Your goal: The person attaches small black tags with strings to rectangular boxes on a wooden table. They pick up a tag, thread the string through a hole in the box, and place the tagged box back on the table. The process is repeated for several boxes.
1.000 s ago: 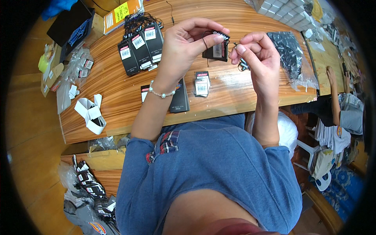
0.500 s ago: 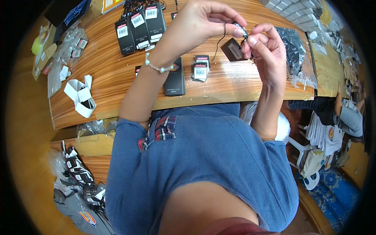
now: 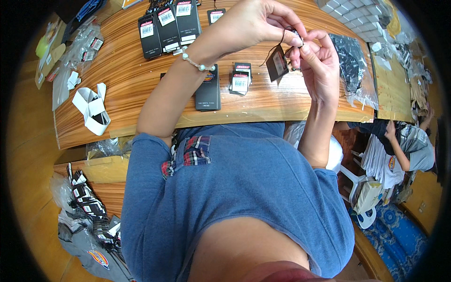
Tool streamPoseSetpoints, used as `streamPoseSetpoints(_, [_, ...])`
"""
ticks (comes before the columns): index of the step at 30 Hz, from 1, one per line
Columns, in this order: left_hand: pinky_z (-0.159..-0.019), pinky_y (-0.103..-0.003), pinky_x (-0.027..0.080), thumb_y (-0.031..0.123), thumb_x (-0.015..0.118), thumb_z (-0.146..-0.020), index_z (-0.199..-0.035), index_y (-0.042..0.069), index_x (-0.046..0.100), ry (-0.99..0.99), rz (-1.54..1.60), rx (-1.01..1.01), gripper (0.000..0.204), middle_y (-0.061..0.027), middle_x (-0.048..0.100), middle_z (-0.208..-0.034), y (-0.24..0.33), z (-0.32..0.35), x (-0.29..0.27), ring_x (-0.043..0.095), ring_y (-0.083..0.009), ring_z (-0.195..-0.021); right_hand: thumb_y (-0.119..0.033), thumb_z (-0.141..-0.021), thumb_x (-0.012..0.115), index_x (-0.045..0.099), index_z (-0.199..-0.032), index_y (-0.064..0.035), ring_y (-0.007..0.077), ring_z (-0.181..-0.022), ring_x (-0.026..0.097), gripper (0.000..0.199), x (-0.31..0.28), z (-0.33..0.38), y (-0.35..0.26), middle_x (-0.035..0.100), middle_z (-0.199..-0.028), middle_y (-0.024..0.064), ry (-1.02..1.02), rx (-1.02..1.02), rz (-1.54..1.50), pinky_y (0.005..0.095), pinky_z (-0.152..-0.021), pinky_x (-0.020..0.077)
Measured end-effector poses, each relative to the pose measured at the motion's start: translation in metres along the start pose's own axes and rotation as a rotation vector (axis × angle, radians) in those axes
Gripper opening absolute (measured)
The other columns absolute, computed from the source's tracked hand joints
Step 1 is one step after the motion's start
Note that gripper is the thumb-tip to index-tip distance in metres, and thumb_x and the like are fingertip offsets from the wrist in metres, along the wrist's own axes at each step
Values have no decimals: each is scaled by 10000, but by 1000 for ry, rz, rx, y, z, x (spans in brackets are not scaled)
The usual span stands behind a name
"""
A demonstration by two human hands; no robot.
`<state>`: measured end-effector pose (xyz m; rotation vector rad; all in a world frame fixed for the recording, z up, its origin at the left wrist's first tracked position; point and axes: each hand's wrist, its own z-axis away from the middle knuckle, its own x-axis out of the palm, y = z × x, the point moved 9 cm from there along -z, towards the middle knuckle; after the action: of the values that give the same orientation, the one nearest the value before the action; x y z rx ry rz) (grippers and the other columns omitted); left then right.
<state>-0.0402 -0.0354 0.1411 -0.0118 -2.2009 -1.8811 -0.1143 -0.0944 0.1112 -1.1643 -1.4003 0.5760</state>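
Note:
Over the far right part of the table, my left hand (image 3: 268,22) and my right hand (image 3: 320,63) meet at the fingertips. Both are closed in a pinch on a thin black cord (image 3: 283,36), whose loop rises by the left fingers. A small dark hang tag (image 3: 277,64) dangles from it just below my fingertips. What lies exactly between the fingertips is partly hidden. Nearer me on the table is a small pile of black tags with white labels (image 3: 240,82). Left of it lies a larger black tag (image 3: 208,94), partly behind my left wrist.
Larger black tags (image 3: 167,30) lie fanned at the back left. A folded white paper strip (image 3: 89,110) sits near the left edge. To the right are a clear bag of black items (image 3: 347,61) and stacked white boxes (image 3: 352,19). Another person (image 3: 418,148) works at far right.
My fingertips have come closer together at the cord. The hang tag has swung from a slanted position to hanging more upright. The other person's arms have shifted, and the view has moved slightly.

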Motion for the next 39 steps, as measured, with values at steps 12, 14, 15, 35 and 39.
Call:
streamPoseSetpoints(12, [-856, -262, 428, 338, 439, -927, -1279, 12, 386, 12, 15, 84, 483, -58, 532, -1105, -58, 11, 2, 514, -110, -1004, -64, -862, 523, 478, -1008, -19, 168, -754, 593, 160, -15, -13, -3, 614, -837, 133, 13, -52, -255, 274, -747, 486])
streamPoseSetpoints(14, [-820, -236, 446, 247, 479, -915, -1249, 18, 421, 47, 10, 55, 409, -51, 566, -1044, -66, 8, -4, 537, -93, -956, -63, -865, 514, 460, -945, -47, 163, -795, 586, 98, -28, -14, -1, 600, -874, 130, 96, -74, -144, 277, -749, 477])
streamPoseSetpoints(15, [-801, -223, 455, 202, 499, -909, -1234, 20, 438, 67, 8, 41, 377, -47, 583, -1014, -68, 7, -6, 548, -85, -932, -64, -865, 516, 461, -949, -48, 161, -803, 583, 101, -35, -14, -1, 596, -881, 130, 163, -83, -56, 278, -744, 475])
streamPoseSetpoints(35, [-793, -215, 399, 62, 758, -672, -1133, 55, 388, 365, -122, 86, 591, 10, 477, -926, -88, 25, -30, 477, -78, -880, -38, -890, 437, 425, -968, -67, 163, -750, 539, 85, -43, -67, 29, 579, -803, 106, 374, -310, -144, 280, -663, 428])
streamPoseSetpoints(39, [-741, -213, 445, 111, 747, -700, -1107, 55, 424, 495, -262, -14, 523, -5, 511, -889, -78, 29, -67, 510, -77, -832, -124, -912, 431, 503, -971, -67, 150, -700, 514, 109, -58, -112, 3, 561, -767, 68, 351, -304, 7, 294, -627, 421])
